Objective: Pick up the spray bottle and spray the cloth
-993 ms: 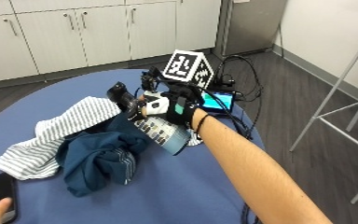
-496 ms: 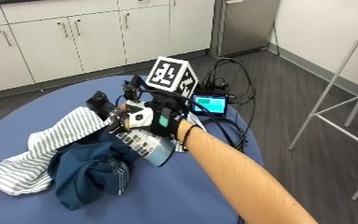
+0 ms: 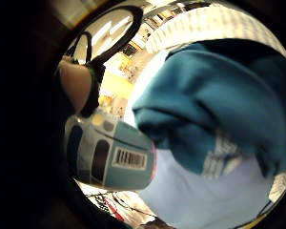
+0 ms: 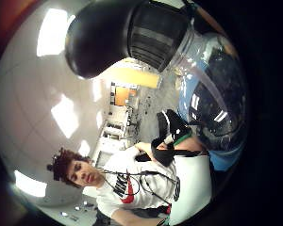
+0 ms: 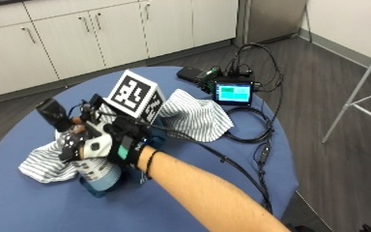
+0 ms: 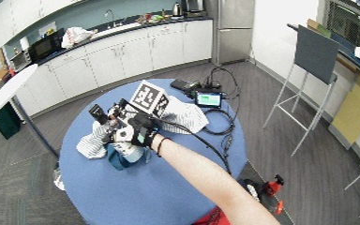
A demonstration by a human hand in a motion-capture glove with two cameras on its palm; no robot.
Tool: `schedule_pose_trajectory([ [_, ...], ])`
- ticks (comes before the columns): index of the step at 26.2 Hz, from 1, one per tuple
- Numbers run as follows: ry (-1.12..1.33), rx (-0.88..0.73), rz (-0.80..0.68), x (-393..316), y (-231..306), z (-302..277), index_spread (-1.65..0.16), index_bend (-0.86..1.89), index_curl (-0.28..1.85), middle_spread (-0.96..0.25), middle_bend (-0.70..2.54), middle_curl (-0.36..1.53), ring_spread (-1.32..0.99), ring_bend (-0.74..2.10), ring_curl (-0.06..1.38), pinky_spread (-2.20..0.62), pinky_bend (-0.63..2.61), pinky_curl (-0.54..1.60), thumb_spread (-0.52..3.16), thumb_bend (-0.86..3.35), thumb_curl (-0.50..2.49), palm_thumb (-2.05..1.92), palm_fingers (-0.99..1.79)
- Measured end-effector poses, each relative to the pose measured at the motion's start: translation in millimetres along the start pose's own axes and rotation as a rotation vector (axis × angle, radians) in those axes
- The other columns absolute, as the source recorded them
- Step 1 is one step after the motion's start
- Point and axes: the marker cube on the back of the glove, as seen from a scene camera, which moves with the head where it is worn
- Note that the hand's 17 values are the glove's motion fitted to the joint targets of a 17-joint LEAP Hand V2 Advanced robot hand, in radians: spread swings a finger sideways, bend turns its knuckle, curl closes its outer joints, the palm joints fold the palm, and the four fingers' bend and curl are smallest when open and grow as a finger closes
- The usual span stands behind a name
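Outside view: the spray bottle [image 5: 98, 169] stands at the left of the blue surface [image 5: 192, 203], its black nozzle [image 5: 53, 113] tilted left. The gloved right hand [image 5: 111, 145] grips the bottle's neck — fingers curled round it. Dark blue cloth [image 3: 219, 95] lies beside the bottle's base; a striped cloth [image 5: 195, 116] extends right.

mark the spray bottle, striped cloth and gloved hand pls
spray bottle [image 5: 102, 174], outside view, on its labelled body below the hand
striped cloth [image 5: 195, 118], outside view, on the part lying beside the small screen
right hand [image 5: 105, 145], outside view, on the back of the glove, fingers curled round the bottle
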Motion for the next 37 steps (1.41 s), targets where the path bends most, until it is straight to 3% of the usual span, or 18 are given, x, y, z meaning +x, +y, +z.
schedule_pose_trajectory([
  [8, -0.083, -0.013, -0.047, 16.3, -17.4, 97.3, -0.29, 0.09, 0.15, -0.09, 0.35, 0.43, -0.1, 0.52, 0.39, -0.1, 0.63, 0.38, 0.93, -0.02, 0.48, 0.85, 0.8],
  [17, -0.072, -0.066, -0.054, 29.3, -16.2, 145.8, -0.29, 0.11, 0.18, -0.12, 0.29, 0.41, -0.1, 0.47, 0.36, -0.07, 0.6, 0.36, 0.9, -0.02, 0.46, 0.88, 0.77],
  [24, -0.019, -0.099, -0.063, 30.3, -8.7, 156.2, -0.3, 0.12, 0.2, -0.13, 0.26, 0.4, -0.1, 0.46, 0.37, -0.05, 0.56, 0.34, 0.89, -0.03, 0.45, 0.88, 0.75],
  [28, 0.013, -0.073, -0.084, 18.2, 11.1, 149.8, -0.3, 0.07, 0.19, -0.1, 0.27, 0.41, -0.08, 0.45, 0.38, 0.0, 0.53, 0.35, 0.91, -0.05, 0.43, 0.84, 0.6],
  [33, 0.139, -0.04, -0.198, 5.8, 47.7, 113.1, -0.32, 0.1, 0.18, -0.07, 0.28, 0.41, -0.06, 0.43, 0.37, 0.04, 0.53, 0.33, 0.95, -0.03, 0.41, 0.81, 0.56],
  [37, 0.341, -0.035, -0.204, 8.9, 92.1, 72.1, -0.32, 0.13, 0.19, -0.07, 0.3, 0.41, -0.05, 0.41, 0.35, 0.06, 0.51, 0.32, 0.98, -0.04, 0.4, 0.77, 0.61],
])
